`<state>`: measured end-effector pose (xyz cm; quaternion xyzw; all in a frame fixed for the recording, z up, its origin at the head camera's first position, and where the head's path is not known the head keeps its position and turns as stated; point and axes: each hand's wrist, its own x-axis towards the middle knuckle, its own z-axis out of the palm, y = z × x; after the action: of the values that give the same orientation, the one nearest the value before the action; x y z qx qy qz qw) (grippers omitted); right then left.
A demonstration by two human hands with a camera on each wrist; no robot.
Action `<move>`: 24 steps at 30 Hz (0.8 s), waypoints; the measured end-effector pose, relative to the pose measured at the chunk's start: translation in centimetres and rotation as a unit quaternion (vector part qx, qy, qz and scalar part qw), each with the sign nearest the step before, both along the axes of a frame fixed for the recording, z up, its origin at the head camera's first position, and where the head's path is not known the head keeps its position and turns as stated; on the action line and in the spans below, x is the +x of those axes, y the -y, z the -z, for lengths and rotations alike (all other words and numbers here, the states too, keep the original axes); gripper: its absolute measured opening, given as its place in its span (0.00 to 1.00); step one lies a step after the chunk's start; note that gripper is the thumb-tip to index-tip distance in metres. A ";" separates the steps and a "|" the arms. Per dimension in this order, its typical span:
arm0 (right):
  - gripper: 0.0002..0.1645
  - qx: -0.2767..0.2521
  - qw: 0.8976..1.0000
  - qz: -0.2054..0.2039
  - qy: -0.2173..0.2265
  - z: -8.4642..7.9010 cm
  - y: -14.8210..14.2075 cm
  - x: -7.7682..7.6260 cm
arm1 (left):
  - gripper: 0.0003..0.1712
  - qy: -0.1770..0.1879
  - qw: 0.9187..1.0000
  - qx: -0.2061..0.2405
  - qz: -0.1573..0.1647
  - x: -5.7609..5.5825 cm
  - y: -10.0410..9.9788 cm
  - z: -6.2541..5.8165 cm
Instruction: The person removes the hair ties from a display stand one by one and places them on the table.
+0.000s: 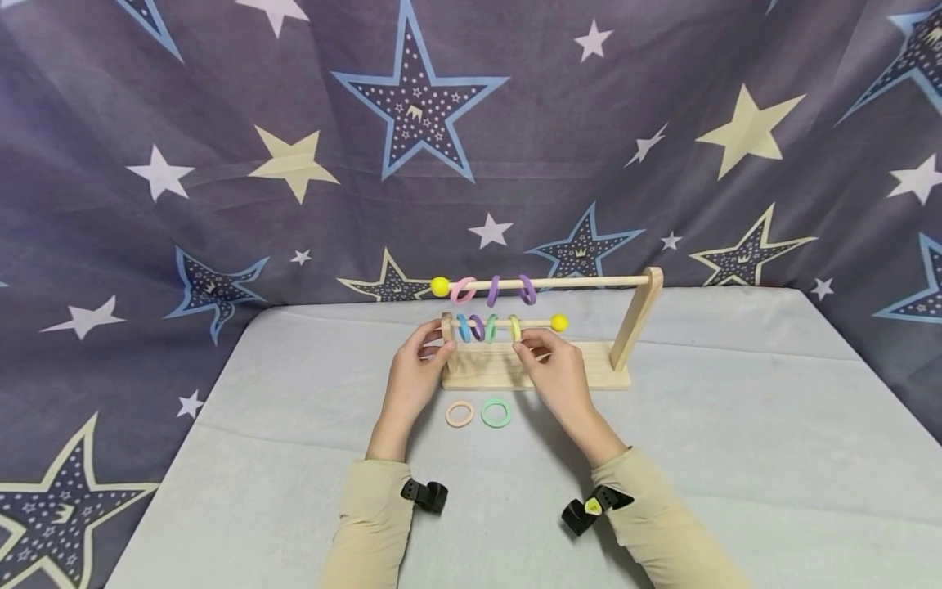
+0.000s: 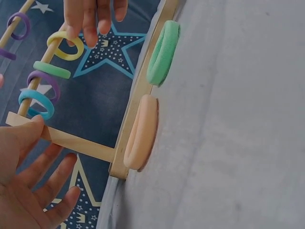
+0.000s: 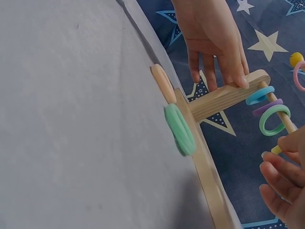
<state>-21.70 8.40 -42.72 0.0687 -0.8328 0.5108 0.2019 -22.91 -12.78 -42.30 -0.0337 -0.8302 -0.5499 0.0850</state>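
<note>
A wooden ring stand (image 1: pixel 486 378) has two horizontal rods, each tipped with a yellow ball. My left hand (image 1: pixel 418 368) grips its short left post (image 2: pixel 81 144) between thumb and fingers. On the lower rod hang a blue ring (image 1: pixel 463 328), a purple ring (image 2: pixel 45 86), a green ring (image 3: pixel 275 120) and a yellow ring (image 1: pixel 515 328). My right hand (image 1: pixel 555 364) pinches the yellow ring, which is around the rod and apart from the others. In the right wrist view the right fingers (image 3: pixel 281 179) hide most of that ring.
An orange ring (image 1: pixel 459 414) and a second green ring (image 1: pixel 496 413) lie on the grey cloth in front of the base. The upper rod (image 1: pixel 589 281) carries a pink ring (image 1: pixel 463 290) and two purple rings. A starry curtain (image 1: pixel 471 164) hangs behind.
</note>
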 end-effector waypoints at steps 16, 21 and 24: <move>0.04 0.008 1.000 -0.003 0.006 0.1 0.1 0.2 | 0.26 0.013 1.000 0.003 0.001 -0.1 0.0 0.3; 0.05 0.013 1.000 -0.002 0.000 -0.3 -0.1 0.3 | 0.26 0.015 1.000 0.001 0.002 0.0 0.1 0.2; 0.05 0.016 1.000 -0.001 0.001 -0.5 -0.2 0.4 | 0.27 0.015 1.000 0.002 0.003 0.0 0.1 0.1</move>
<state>-21.33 8.64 -42.21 0.0718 -0.8409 0.4980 0.1994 -22.93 -12.91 -42.37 -0.0272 -0.8303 -0.5522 0.0708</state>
